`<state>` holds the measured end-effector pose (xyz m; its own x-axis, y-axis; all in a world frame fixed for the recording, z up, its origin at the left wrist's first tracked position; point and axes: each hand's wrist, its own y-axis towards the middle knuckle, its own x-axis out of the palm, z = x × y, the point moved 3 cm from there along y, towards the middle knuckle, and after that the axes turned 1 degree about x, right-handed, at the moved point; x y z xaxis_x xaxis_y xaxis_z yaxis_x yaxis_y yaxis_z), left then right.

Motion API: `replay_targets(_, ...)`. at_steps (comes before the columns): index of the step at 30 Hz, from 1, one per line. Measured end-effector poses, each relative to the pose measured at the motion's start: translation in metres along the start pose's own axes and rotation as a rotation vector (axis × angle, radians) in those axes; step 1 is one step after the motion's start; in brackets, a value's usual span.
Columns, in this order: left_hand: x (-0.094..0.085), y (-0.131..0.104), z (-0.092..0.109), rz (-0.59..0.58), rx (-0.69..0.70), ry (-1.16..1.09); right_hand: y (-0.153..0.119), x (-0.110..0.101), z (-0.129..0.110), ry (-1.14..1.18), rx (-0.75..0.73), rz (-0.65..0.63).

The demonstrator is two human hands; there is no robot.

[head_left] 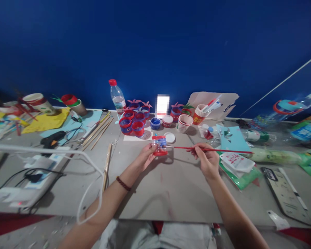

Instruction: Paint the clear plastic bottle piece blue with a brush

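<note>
Between the thumb and fingers of my left hand (148,155) is a small clear plastic cup (159,145) with red rims and blue paint streaks, tipped on its side above the table. My right hand (206,159) pinches a long red-handled paintbrush (186,148). The brush tip meets the right side of the cup. Just behind the cup stand an open jar of blue paint (155,123) and a jar with red paint on it (167,121). A round white lid (169,137) lies flat near them.
Several red and blue painted cups (126,125) stand behind at left, beside a water bottle (118,98). A stained paper cup (185,123) and a pen cup (200,114) are at the back right. A power strip (48,176) with a white cable lies left; a phone (287,197) lies right.
</note>
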<state>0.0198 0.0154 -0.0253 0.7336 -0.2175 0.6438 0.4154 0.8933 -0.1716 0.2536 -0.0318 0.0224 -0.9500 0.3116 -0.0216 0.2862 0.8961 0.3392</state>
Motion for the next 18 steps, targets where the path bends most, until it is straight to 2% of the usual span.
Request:
replay_targets(8,0.000,-0.001,0.000,0.010,-0.002,0.000,0.002,0.007,-0.018,-0.072,-0.071,-0.034)
replay_targets(15,-0.003,0.002,-0.002,-0.011,-0.002,-0.042,0.002,-0.002,-0.003,-0.015,-0.039,0.050)
replay_targets(18,-0.003,0.001,-0.003,-0.030,-0.005,-0.035,0.000,-0.001,-0.002,-0.001,-0.070,0.058)
